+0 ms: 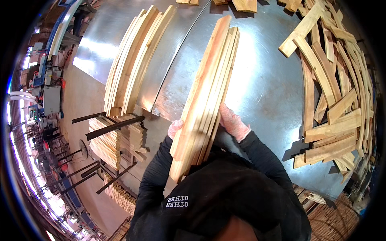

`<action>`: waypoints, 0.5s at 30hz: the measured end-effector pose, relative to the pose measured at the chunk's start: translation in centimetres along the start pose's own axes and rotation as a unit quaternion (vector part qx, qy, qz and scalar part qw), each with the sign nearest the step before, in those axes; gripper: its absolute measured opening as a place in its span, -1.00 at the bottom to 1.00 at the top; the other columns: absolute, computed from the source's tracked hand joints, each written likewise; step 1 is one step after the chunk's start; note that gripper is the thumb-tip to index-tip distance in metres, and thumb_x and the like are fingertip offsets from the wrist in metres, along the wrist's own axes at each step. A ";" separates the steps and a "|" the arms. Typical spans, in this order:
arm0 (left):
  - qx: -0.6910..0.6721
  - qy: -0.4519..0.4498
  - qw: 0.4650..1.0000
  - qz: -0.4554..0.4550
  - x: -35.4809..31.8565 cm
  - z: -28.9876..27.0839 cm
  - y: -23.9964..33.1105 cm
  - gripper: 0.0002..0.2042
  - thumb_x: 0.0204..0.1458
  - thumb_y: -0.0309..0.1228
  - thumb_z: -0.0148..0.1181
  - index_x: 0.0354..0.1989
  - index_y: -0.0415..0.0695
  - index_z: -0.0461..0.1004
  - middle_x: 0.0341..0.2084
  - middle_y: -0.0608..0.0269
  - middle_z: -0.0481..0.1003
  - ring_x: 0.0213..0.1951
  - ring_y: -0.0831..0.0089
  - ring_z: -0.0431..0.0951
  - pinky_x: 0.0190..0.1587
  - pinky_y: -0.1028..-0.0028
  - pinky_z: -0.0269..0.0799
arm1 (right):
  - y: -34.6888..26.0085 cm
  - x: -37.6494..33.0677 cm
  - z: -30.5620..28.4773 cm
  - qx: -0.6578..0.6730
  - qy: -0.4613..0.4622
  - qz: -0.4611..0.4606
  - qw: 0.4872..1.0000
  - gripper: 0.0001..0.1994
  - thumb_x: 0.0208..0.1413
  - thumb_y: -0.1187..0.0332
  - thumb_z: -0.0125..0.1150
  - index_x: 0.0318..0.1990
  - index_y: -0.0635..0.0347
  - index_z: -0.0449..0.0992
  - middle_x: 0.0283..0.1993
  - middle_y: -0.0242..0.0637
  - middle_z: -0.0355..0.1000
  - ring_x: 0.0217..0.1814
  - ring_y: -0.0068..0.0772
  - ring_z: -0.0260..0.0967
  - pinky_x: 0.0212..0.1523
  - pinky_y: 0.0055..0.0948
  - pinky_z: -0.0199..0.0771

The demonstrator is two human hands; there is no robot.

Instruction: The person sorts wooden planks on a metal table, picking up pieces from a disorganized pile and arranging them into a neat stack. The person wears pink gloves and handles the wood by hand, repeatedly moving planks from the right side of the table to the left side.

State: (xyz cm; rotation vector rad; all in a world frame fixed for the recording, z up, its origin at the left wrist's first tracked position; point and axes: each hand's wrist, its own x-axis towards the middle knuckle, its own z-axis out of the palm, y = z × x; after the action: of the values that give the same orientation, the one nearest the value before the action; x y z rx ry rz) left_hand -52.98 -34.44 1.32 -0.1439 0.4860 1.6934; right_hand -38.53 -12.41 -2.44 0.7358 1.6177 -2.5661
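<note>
A bundle of long wooden boards [205, 94] stands on edge, side by side, between my two gloved hands over the metal table. My left hand [175, 128] presses against the bundle's left side, its fingers partly hidden by the wood. On the opposite side, my right hand [234, 123] grips the boards around their middle. The bundle's near end reaches back to my chest, while its far end points away over the tabletop. To the left, a second row of boards [136, 60] lies along the table, apart from my hands.
A loose heap of boards [333, 88] covers the right side of the metal table [269, 68]. More board ends [244, 5] lie at the far edge. Dark metal bars [114, 127] stick out at the left, near stacked boards [104, 140] below table height.
</note>
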 end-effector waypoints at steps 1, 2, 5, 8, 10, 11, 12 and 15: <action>-0.055 -0.038 0.998 0.011 -0.1 -1.5 -0.5 -0.47 0.18 -0.34 0.18 0.29 -0.30 0.26 0.14 0.04 0.44 0.08 0.26 0.51 0.16 0.30 0.43 | -0.3 0.5 1.0 -0.093 0.000 -0.063 0.994 -0.49 0.42 0.08 -0.14 0.37 0.21 0.18 0.24 -0.16 0.34 0.20 -0.36 0.33 0.22 -0.46 0.35; 0.018 0.030 0.999 0.014 0.0 -1.5 -0.1 -0.50 0.21 -0.30 0.14 0.27 -0.29 0.29 0.11 0.06 0.46 0.06 0.27 0.52 0.15 0.30 0.43 | -0.8 1.4 2.4 -0.133 0.022 -0.071 0.988 -0.49 0.41 0.16 -0.10 0.39 0.23 0.13 0.28 -0.16 0.29 0.24 -0.35 0.29 0.26 -0.45 0.31; 0.260 0.282 0.924 -0.008 0.2 -0.4 1.8 -0.57 0.36 -0.17 -0.10 0.19 -0.26 0.41 -0.01 0.14 0.55 0.00 0.36 0.55 0.13 0.36 0.41 | -3.6 4.4 5.1 0.161 0.037 0.009 0.986 -0.11 0.20 0.39 0.26 0.49 0.28 -0.29 0.34 -0.14 0.21 0.31 -0.36 0.20 0.31 -0.45 0.23; 0.680 0.328 0.654 0.045 0.7 -2.6 4.8 -0.52 0.37 -0.10 -0.18 0.16 -0.24 0.44 -0.07 0.07 0.57 -0.04 0.30 0.55 0.10 0.36 0.39 | -3.4 8.1 7.2 0.097 0.070 0.015 0.993 0.20 0.04 0.31 0.43 0.46 0.31 -0.59 0.35 -0.11 0.18 0.32 -0.37 0.19 0.27 -0.51 0.23; 0.546 0.359 0.751 0.095 -0.4 -1.8 6.3 -0.50 0.36 -0.06 -0.18 0.17 -0.23 0.43 -0.08 -0.01 0.56 -0.05 0.25 0.54 0.10 0.35 0.38 | -3.1 10.2 9.3 0.084 0.071 0.013 0.994 0.19 0.05 0.32 0.42 0.45 0.37 -0.60 0.35 -0.12 0.19 0.32 -0.38 0.19 0.26 -0.53 0.23; 0.623 0.330 0.700 0.114 -0.9 -2.2 7.6 -0.47 0.29 0.00 -0.09 0.19 -0.20 0.43 -0.06 -0.07 0.54 -0.02 0.15 0.53 0.11 0.30 0.37 | -3.2 11.3 10.5 0.078 0.071 0.012 0.994 0.18 0.06 0.32 0.42 0.44 0.39 -0.60 0.35 -0.13 0.19 0.32 -0.39 0.19 0.26 -0.54 0.23; 0.694 0.305 0.638 0.137 -1.6 -2.6 9.0 -0.42 0.23 0.07 0.00 0.20 -0.16 0.42 -0.03 -0.12 0.53 0.01 0.06 0.52 0.13 0.26 0.36 | -3.3 12.1 11.9 0.086 0.071 0.015 0.994 0.20 0.05 0.30 0.42 0.43 0.44 -0.61 0.33 -0.10 0.23 0.31 -0.33 0.23 0.24 -0.52 0.26; 0.767 0.388 0.509 0.056 -2.9 -0.7 12.8 -0.35 0.13 0.12 0.09 0.23 -0.15 0.38 0.01 -0.16 0.48 0.06 -0.05 0.49 0.12 0.14 0.38 | -4.3 15.4 15.7 0.002 0.067 0.054 0.996 0.24 0.05 0.21 0.41 0.39 0.47 -0.69 0.25 -0.07 0.33 0.26 -0.28 0.33 0.19 -0.51 0.33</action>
State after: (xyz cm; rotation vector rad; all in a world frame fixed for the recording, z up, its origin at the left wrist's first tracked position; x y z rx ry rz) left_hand -64.89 -38.73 4.73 0.4871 2.5237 0.6127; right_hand -59.23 -20.37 0.62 0.9854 1.5613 -2.4941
